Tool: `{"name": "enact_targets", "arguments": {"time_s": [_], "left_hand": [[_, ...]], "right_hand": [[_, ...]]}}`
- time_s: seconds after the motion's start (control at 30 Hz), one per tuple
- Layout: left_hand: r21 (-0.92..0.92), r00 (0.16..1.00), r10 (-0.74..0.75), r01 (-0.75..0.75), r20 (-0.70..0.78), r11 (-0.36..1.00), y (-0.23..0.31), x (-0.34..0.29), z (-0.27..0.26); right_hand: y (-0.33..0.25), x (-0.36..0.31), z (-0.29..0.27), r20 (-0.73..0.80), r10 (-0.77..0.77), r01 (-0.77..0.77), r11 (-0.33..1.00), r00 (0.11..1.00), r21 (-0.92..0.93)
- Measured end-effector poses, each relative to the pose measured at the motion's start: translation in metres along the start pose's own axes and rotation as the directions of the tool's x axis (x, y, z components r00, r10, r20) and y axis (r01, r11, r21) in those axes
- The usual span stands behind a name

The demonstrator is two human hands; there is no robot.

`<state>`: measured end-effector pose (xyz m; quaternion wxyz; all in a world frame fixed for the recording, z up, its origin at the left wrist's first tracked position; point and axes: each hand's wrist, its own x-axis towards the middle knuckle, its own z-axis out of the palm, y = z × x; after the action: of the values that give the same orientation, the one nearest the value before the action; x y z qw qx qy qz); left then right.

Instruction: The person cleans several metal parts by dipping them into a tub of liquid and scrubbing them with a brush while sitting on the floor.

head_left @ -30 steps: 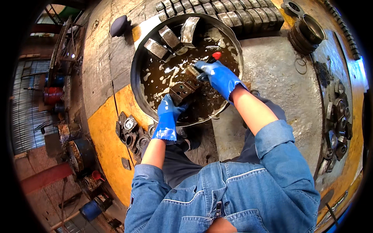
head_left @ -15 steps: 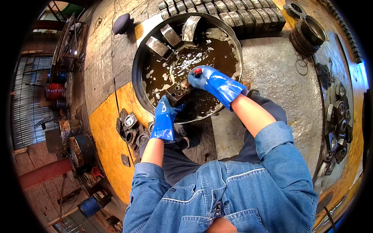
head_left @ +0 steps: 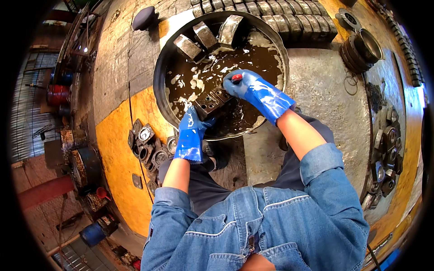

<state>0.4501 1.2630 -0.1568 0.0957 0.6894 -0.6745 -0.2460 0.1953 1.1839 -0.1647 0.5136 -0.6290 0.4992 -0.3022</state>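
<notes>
L hand (head_left: 191, 128), blue glove, has fingers closed on near-L end of drilled metal block (head_left: 208, 105), which sits tilted w/ holes facing up, in lower-mid part of rd metal tub (head_left: 159, 74) of dk brown liquid. R hand (head_left: 244, 85), also gloved, is in a tight fist round red-ended brush (head_left: 237, 78), only handle end showing, at block's far-R end. 3 curved metal blocks (head_left: 205, 35) lean along tub's far wall.

The gloves (head_left: 266, 99) are glossy blue, the jacket (head_left: 280, 221) denim.
</notes>
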Motion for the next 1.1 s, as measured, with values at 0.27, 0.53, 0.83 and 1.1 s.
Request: {"name": "enact_targets", "arguments": {"time_s": [0.27,0.53,0.83,1.1], "left_hand": [[0.038,0.996,-0.054,0.051,0.065,0.998,-0.008,0.002,-0.001],[0.05,0.999,-0.013,0.012,0.032,0.999,-0.024,-0.005,0.0],[0.033,1.0,0.008,-0.008,0.007,0.999,-0.011,-0.004,-0.003],[0.021,0.999,0.025,-0.026,0.024,0.999,-0.009,0.0,-0.002]], "right_hand": [[-0.022,0.001,-0.002,0.08,0.048,-0.021,0.95,0.996,-0.31],[-0.025,0.004,0.01,-0.07,0.177,-0.187,0.833,0.982,-0.521],[0.035,0.007,-0.001,-0.21,0.391,-0.444,0.781,0.896,-0.44],[0.018,0.021,0.013,0.141,0.159,-0.16,0.987,0.977,-0.006]]}}
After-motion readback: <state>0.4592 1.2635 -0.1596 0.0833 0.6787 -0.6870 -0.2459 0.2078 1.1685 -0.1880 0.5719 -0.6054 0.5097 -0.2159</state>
